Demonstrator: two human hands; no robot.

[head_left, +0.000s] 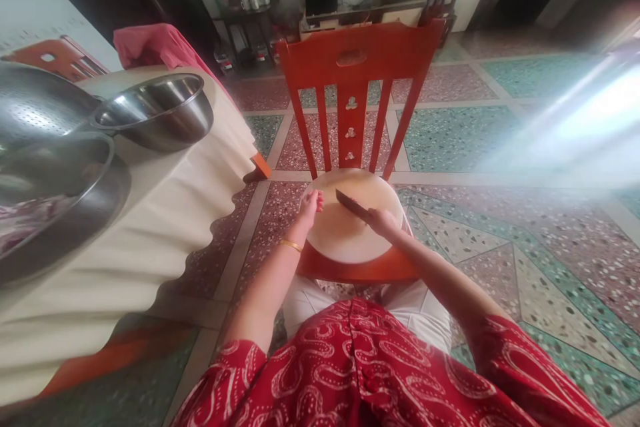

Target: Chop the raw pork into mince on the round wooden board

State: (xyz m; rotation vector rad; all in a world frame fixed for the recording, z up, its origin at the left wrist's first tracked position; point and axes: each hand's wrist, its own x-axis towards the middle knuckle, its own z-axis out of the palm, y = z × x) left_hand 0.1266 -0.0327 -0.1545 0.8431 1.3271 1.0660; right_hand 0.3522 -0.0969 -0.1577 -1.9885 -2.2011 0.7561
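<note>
Knife [350, 203], gripped in right hand [383, 219], is angling toward left hand [309, 203] pressing fingers-down on the round board [345, 240] mid-frame, risking a nick.

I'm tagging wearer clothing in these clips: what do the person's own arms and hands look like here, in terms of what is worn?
Both arms come out of short red sleeves printed with white paisley swirls and dots; the forearms below are bare. The left hand has a thin gold bangle at the wrist. The right hand shows no bangle, watch or glove. Rings are too small to tell.
</note>
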